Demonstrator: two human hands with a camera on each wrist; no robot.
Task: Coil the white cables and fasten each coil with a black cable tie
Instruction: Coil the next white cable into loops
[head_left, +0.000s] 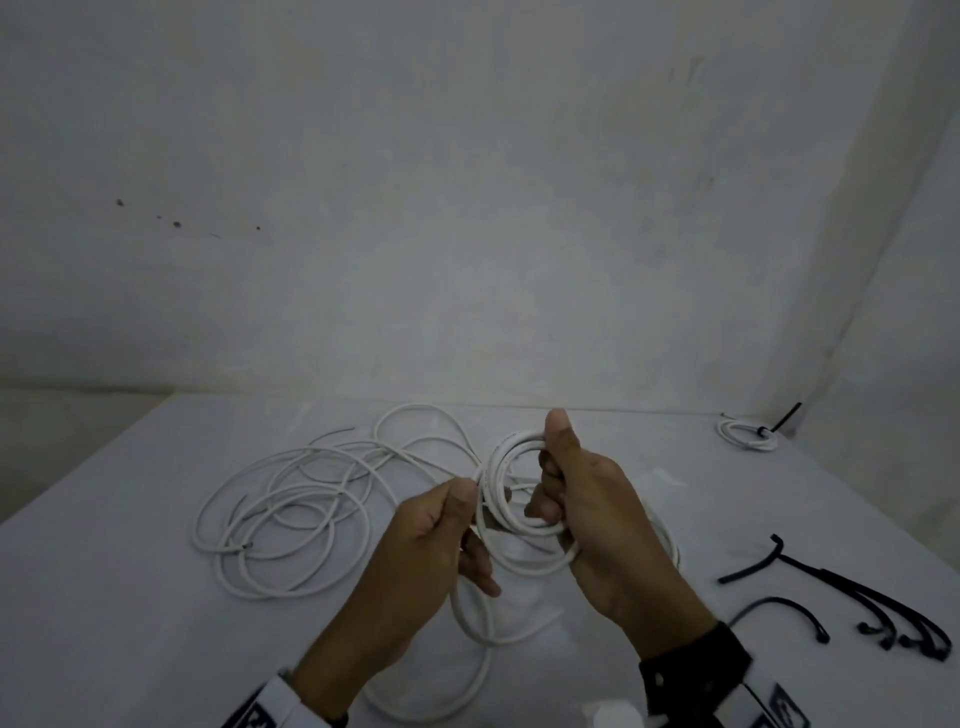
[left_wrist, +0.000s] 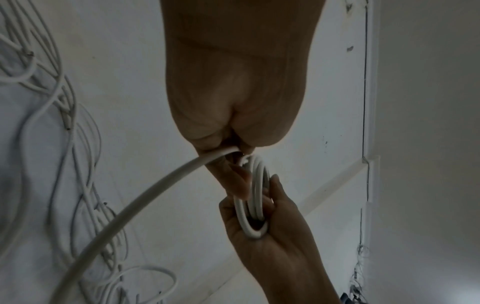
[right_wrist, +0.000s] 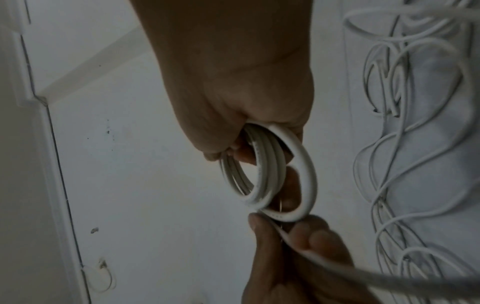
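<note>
My right hand (head_left: 558, 475) grips a small coil of white cable (head_left: 501, 486), several turns thick, held above the table with the thumb upright on its top. My left hand (head_left: 460, 501) pinches the free strand of the same cable right beside the coil's left edge. The left wrist view has that strand (left_wrist: 155, 185) running from my left hand (left_wrist: 233, 152) to the coil (left_wrist: 255, 197) in my right hand (left_wrist: 275, 236). In the right wrist view the coil (right_wrist: 262, 174) hangs from my right hand (right_wrist: 241, 142), with my left hand (right_wrist: 293, 238) pinching the strand below it. The cable's slack (head_left: 467, 623) loops on the table under my hands.
A tangle of loose white cables (head_left: 291, 499) lies at the left of the white table (head_left: 104, 597). One coiled cable with a black tie (head_left: 748, 434) sits at the far right corner. Several black cable ties (head_left: 883, 608) lie at the near right. A wall rises behind.
</note>
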